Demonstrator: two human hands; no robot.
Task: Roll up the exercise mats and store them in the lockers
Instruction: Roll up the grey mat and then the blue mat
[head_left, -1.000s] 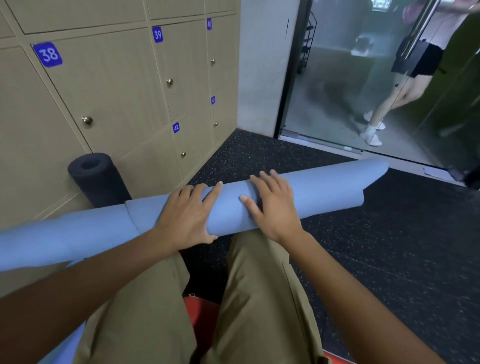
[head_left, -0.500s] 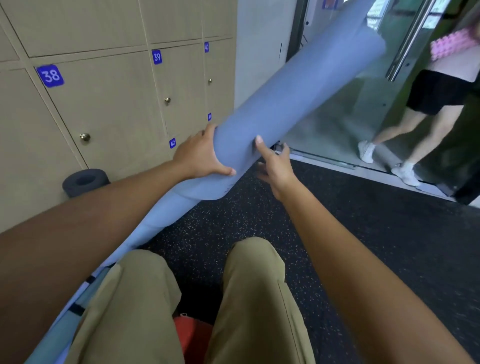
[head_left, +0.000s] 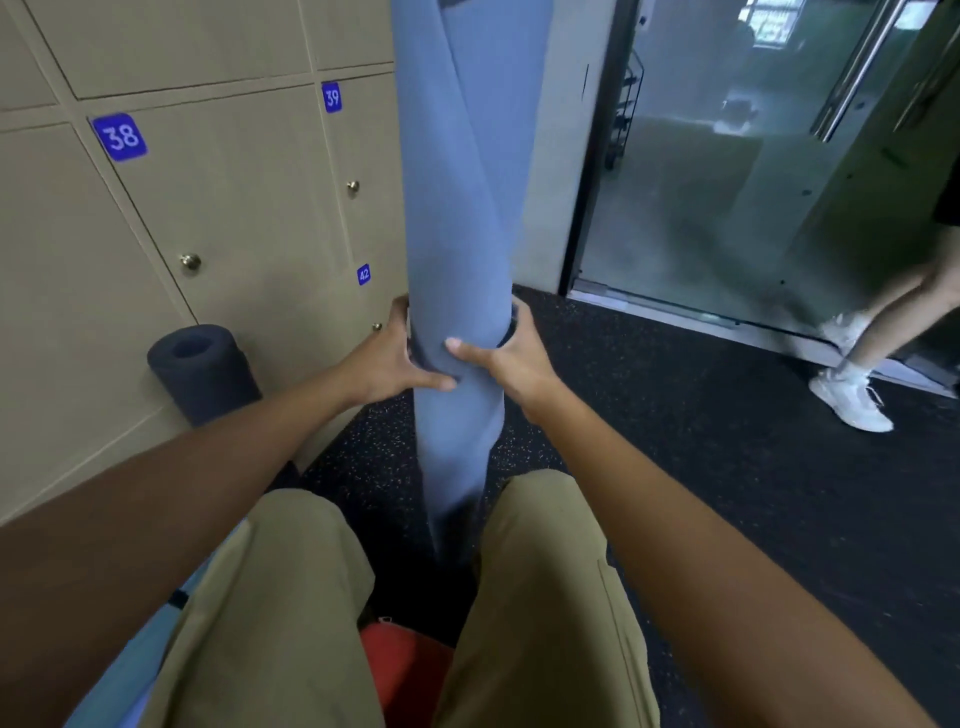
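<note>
both the left hand (head_left: 387, 358) and right hand (head_left: 511, 358) wrap round the upright blue mat (head_left: 457, 218), which looks light, soft and loosely rolled, so it is best gripped mid-length.

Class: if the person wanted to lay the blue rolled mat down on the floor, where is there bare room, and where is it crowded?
Bare dark floor lies right of the blue mat, short of the glass door. Crowded: the dark roll against the lockers, and a passer-by's shoes.
</note>
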